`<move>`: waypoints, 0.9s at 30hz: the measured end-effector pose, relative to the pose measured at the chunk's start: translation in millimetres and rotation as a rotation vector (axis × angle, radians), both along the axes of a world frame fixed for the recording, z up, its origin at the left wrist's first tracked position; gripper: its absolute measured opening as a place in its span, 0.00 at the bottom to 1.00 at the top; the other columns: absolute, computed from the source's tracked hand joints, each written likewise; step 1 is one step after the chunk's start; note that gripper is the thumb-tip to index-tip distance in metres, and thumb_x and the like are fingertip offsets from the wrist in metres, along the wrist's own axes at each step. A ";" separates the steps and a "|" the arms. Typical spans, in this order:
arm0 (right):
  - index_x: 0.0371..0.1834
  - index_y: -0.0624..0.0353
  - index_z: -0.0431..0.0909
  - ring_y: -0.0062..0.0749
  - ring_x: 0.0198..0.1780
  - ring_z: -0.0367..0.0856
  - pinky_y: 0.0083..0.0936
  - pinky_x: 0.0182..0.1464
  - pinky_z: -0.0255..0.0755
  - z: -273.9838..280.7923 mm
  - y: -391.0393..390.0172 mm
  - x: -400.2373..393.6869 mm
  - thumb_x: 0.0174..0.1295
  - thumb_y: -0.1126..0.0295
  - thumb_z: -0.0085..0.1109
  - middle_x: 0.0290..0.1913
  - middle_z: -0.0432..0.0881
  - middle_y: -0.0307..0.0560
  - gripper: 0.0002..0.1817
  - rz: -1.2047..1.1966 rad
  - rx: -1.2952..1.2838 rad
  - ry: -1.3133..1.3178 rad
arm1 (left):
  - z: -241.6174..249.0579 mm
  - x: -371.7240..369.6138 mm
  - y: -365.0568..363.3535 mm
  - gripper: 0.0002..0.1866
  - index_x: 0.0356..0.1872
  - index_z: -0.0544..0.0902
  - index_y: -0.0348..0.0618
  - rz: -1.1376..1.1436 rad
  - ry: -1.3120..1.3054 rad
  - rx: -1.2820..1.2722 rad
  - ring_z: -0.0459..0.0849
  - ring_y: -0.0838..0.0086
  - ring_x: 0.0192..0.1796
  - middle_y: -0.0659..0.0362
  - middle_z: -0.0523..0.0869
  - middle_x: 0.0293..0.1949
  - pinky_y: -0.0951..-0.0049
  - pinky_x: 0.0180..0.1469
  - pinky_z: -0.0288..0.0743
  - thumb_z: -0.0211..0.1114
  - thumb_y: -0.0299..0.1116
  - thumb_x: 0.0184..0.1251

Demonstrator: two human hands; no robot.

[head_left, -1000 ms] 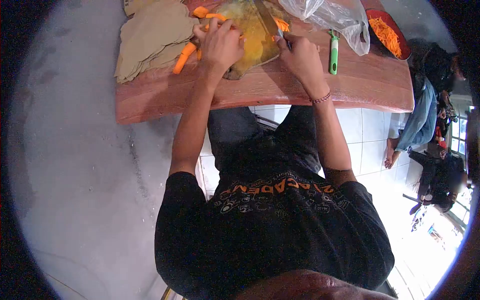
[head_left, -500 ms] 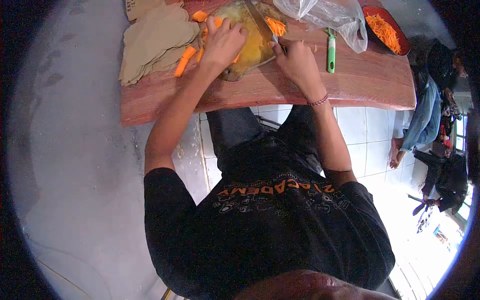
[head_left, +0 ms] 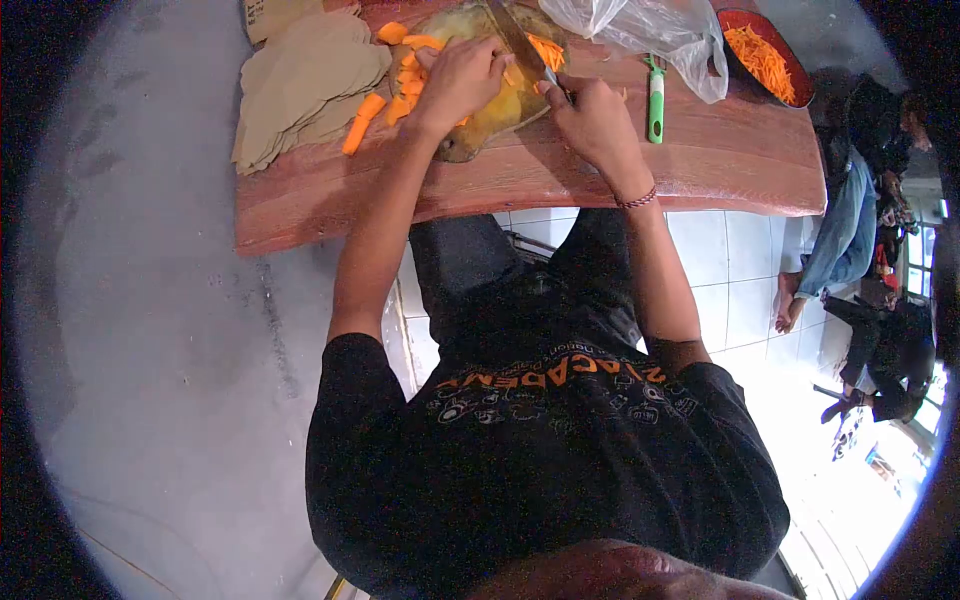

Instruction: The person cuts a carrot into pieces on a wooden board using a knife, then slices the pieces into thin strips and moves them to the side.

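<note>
My right hand is closed around the handle of a knife, whose blade slants up and left across a worn cutting board. Over the board, to the left of the blade, my left hand has its fingers bent and drawn together. Some orange shows by its fingertips, but what they hold is hidden. Cut carrot pieces lie beside and partly behind that hand. Right of the blade sits a small heap of carrot strips.
Stacked brown paper sheets lie at the left of the wooden table. A carrot chunk lies near them. To the right are a green-handled peeler, a clear plastic bag and a dish of shredded carrot. Other people sit far right.
My left hand has shifted right, from over the carrot pieces toward the knife blade, uncovering more pieces. My right hand still grips the knife, nearly in place. The view has shifted slightly.
</note>
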State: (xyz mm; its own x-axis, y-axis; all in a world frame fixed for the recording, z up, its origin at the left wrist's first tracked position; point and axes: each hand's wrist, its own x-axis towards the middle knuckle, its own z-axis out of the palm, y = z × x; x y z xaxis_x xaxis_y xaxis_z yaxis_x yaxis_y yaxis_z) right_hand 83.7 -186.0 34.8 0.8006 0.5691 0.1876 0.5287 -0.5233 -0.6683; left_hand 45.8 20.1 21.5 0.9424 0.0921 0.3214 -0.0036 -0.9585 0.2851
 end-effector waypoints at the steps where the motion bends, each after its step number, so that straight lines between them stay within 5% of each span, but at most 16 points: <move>1: 0.34 0.67 0.85 0.68 0.36 0.83 0.55 0.40 0.78 -1.5 0.0 -0.3 0.69 0.56 0.57 0.29 0.82 0.72 0.21 0.002 -0.003 -0.002 | -0.1 -1.3 -0.2 0.10 0.41 0.82 0.41 0.002 -0.002 -0.003 0.84 0.51 0.45 0.50 0.87 0.41 0.53 0.49 0.73 0.60 0.37 0.73; 4: 0.34 0.68 0.85 0.69 0.36 0.83 0.55 0.40 0.77 -4.4 -0.9 0.2 0.69 0.56 0.57 0.29 0.82 0.72 0.22 -0.025 0.002 0.015 | -2.8 -4.5 3.4 0.10 0.42 0.83 0.42 0.087 -0.163 0.159 0.83 0.51 0.47 0.51 0.87 0.43 0.56 0.48 0.74 0.61 0.37 0.73; 7: 0.47 0.58 0.85 0.66 0.38 0.83 0.50 0.41 0.76 -2.9 -1.1 -0.2 0.71 0.54 0.56 0.29 0.81 0.68 0.19 -0.007 -0.094 0.008 | -9.4 -9.8 12.4 0.11 0.45 0.84 0.45 0.075 -0.244 0.040 0.83 0.53 0.50 0.54 0.88 0.46 0.50 0.50 0.71 0.62 0.39 0.71; 9: 0.34 0.68 0.85 0.69 0.38 0.83 0.56 0.42 0.77 3.1 -1.6 -4.5 0.69 0.58 0.57 0.30 0.82 0.73 0.20 -0.001 -0.011 0.022 | -10.3 -15.6 12.0 0.12 0.47 0.86 0.50 0.025 -0.190 0.027 0.83 0.59 0.52 0.59 0.88 0.48 0.47 0.55 0.64 0.64 0.42 0.71; 18: 0.36 0.65 0.85 0.68 0.38 0.83 0.54 0.40 0.77 1.5 -2.0 -14.7 0.69 0.60 0.57 0.31 0.82 0.70 0.16 0.041 0.029 0.007 | -32.3 -22.1 5.8 0.11 0.41 0.92 0.60 0.042 -0.220 0.092 0.82 0.72 0.51 0.72 0.91 0.45 0.46 0.59 0.55 0.68 0.49 0.66; 27: 0.32 0.67 0.83 0.66 0.34 0.83 0.53 0.38 0.78 6.2 2.9 -21.1 0.69 0.61 0.57 0.27 0.82 0.69 0.18 0.066 -0.022 -0.100 | -28.8 -28.4 -2.1 0.09 0.36 0.93 0.53 0.040 -0.309 0.087 0.80 0.72 0.52 0.70 0.92 0.42 0.51 0.58 0.54 0.68 0.42 0.66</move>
